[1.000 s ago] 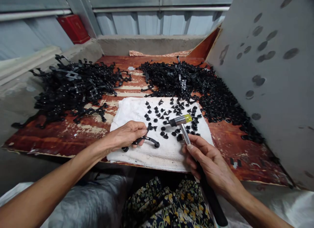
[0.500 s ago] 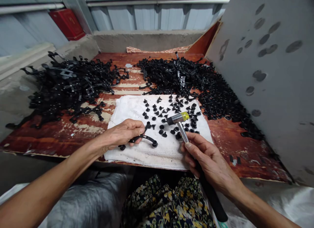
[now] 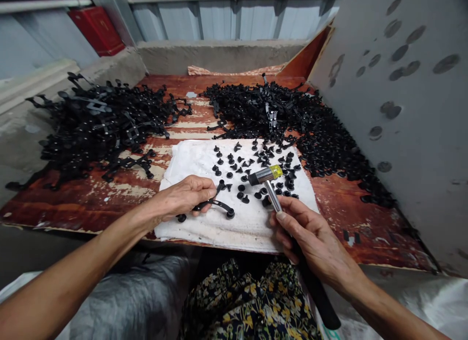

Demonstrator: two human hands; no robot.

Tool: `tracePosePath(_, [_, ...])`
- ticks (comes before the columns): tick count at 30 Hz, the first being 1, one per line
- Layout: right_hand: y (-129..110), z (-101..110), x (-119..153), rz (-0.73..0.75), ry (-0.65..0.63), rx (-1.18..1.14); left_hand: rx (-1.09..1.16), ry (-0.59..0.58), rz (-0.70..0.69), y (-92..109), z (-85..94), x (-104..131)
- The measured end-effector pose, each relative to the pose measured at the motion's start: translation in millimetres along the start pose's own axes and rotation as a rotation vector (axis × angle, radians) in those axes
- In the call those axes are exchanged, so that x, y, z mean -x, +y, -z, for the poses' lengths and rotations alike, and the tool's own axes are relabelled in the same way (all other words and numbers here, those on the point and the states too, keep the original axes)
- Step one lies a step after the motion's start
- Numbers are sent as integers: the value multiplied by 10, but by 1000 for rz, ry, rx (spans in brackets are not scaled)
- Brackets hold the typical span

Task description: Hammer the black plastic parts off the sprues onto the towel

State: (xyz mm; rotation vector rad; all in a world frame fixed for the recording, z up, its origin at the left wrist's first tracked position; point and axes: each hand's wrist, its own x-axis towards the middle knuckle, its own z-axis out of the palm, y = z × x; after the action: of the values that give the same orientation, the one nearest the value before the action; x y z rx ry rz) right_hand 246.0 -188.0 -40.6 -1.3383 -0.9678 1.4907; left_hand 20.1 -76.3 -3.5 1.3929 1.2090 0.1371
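Observation:
My left hand (image 3: pixel 190 196) is closed around a black jointed linkage piece (image 3: pixel 222 206), whose curved arms with round ends stick out past the fingers over a white cloth (image 3: pixel 204 235). The fingers cover its middle. In my right hand (image 3: pixel 302 228) is a small mallet (image 3: pixel 263 175) with a metal head, one yellow face and one dark face. Its shiny neck shows above the thumb, and the black handle runs down toward my lap. The head is raised over the cloth, apart from the linkage. Several small black round-headed plugs (image 3: pixel 245 199) lie scattered on the cloth.
A heap of black linkage pieces (image 3: pixel 98 130) covers the left of the worn red-brown table (image 3: pixel 347 218). Another black heap (image 3: pixel 252 106) spreads across the back and down the right side. A grey spotted panel (image 3: pixel 413 135) stands at the right. A red box (image 3: pixel 97 30) sits back left.
Both hands keep nearly the same position, still on the linkage piece and the mallet. The camera view has shifted very slightly.

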Motion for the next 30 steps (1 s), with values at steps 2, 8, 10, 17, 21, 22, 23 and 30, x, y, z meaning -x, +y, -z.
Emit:
tracePosePath(2, [-14, 14, 14, -7, 0, 40, 1, -4, 2, -14, 17, -4])
tracePosePath(8, [-142, 34, -51, 404, 18, 639, -34, -61, 7, -60, 109, -45])
tracePosePath(10, [-173, 5, -135, 632, -33, 780, -42, -91, 8, -54, 140, -68])
tracePosePath(17, [-178, -98, -343, 880, -100, 956, -60, -158, -5, -46, 225, -94])
tracePosePath(21, [-230, -100, -334, 817, -138, 1126, -70, -183, -32, -64, 249, -117])
tracePosePath(22, [-250, -102, -324, 805, -148, 1125, -73, -184, -32, -68, 253, -124])
tracePosePath(23, [-270, -105, -313, 808, -140, 1092, -76, -186, -32, -70, 255, -130])
tracePosePath(30, [-307, -106, -348, 734, -165, 1074, -78, -183, -53, -107, 255, -150])
